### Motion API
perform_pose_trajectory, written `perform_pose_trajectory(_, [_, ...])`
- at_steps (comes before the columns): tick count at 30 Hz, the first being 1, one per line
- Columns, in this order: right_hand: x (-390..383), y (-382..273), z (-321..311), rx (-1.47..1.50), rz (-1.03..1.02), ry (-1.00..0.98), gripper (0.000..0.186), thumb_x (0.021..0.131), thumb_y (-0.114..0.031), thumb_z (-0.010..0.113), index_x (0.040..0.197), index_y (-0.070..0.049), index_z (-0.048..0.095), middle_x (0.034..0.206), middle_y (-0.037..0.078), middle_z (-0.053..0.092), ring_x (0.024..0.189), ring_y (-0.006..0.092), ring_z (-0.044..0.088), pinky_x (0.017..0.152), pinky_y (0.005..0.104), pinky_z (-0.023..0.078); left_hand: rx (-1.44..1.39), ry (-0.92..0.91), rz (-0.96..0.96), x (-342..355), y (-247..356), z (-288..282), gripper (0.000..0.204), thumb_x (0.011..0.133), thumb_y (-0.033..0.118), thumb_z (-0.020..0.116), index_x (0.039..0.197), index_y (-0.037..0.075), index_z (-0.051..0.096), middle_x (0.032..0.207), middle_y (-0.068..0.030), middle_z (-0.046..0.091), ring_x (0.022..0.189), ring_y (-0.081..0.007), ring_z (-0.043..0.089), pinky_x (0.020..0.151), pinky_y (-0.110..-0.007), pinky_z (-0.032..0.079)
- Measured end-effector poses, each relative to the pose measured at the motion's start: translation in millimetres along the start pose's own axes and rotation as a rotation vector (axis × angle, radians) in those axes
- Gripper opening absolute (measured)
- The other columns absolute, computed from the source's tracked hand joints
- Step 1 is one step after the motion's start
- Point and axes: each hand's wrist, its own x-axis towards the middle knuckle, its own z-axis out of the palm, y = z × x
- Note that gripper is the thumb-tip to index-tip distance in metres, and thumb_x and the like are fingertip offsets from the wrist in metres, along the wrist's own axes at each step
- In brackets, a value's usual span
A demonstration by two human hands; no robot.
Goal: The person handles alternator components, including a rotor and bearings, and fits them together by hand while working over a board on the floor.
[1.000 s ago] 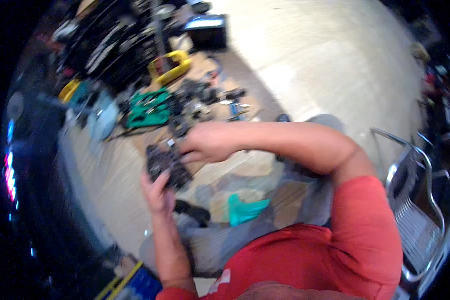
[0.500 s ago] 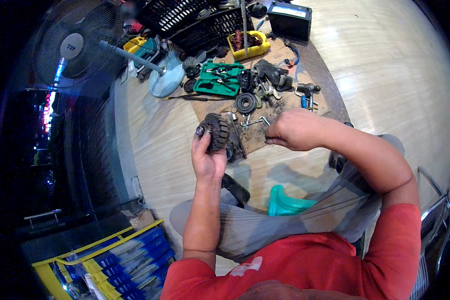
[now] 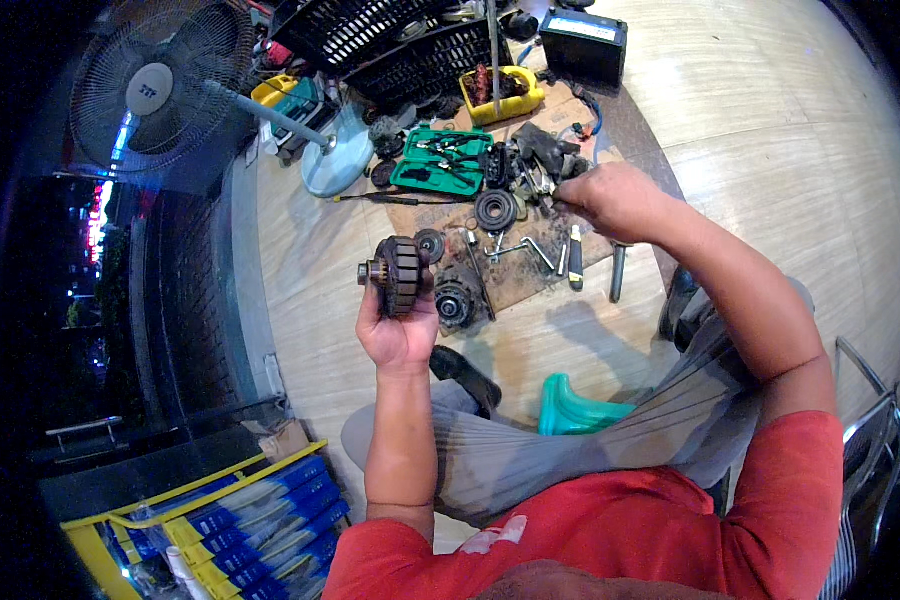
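My left hand holds up a round, dark, segmented metal part with a short shaft pointing left. My right hand is curled over the metal tools and greasy pieces at the cardboard's back right; what its fingertips grip is hidden. On the cardboard lie a black ring part, a round housing just right of my left hand, a small disc, bent wrenches, a yellow-and-black handled tool and an open green case of pliers.
A standing fan, black crates, a yellow tub and a black battery surround the work area. A green stool is by my legs, a metal chair at right, a yellow-blue rack lower left.
My right hand left the round part and moved right, then farther back over the tools. My left hand, still holding the part, has moved slightly left and turned it.
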Motion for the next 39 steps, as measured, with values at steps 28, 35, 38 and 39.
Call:
perform_pose_trajectory(28, [9.7,-44.5,28.2,0.254,-0.217,-0.033,0.023,0.093,-0.028,0.053,0.088,-0.006,0.057,0.075,0.017,0.061,0.075,0.0395,0.06,0.062,0.0492,0.045,0.339,-0.122,-0.081,-13.6,-32.6,13.3,0.061,0.081,0.005,0.062,0.135,-0.004,0.037,0.123,-0.0168,0.055,0.114,-0.0289,0.055,0.102,-0.044,0.043])
perform_pose_trajectory(35, [7.5,-36.5,27.5,0.057,-0.249,0.01,0.016,0.089,-0.025,0.057,0.093,-0.01,0.06,0.075,0.013,0.064,0.072,0.0358,0.063,0.06,0.0471,0.048,0.382,-0.11,-0.103,-15.3,-34.7,14.2,0.068,0.074,0.002,0.068,0.134,-0.004,0.038,0.12,-0.0166,0.056,0.109,-0.0283,0.059,0.098,-0.042,0.047])
perform_pose_trajectory(38, [7.4,-33.5,21.4,0.032,-0.226,0.008,0.013,0.086,-0.022,0.056,0.092,-0.01,0.057,0.076,0.014,0.064,0.073,0.037,0.063,0.061,0.0492,0.048,0.451,-0.143,-0.1,-13.8,-35.5,18.1,0.069,0.071,0.0,0.068,0.133,-0.005,0.038,0.118,-0.0166,0.057,0.106,-0.0279,0.06,0.096,-0.041,0.049])
perform_pose_trajectory(39, [7.9,-33.3,19.1,0.024,-0.211,0.0,0.012,0.084,-0.021,0.055,0.09,-0.01,0.056,0.076,0.015,0.064,0.074,0.0378,0.064,0.062,0.0504,0.049,0.494,-0.162,-0.1,-14.5,-35.0,18.5,0.069,0.071,-0.001,0.068,0.133,-0.005,0.038,0.118,-0.0167,0.058,0.106,-0.0277,0.061,0.095,-0.041,0.049])
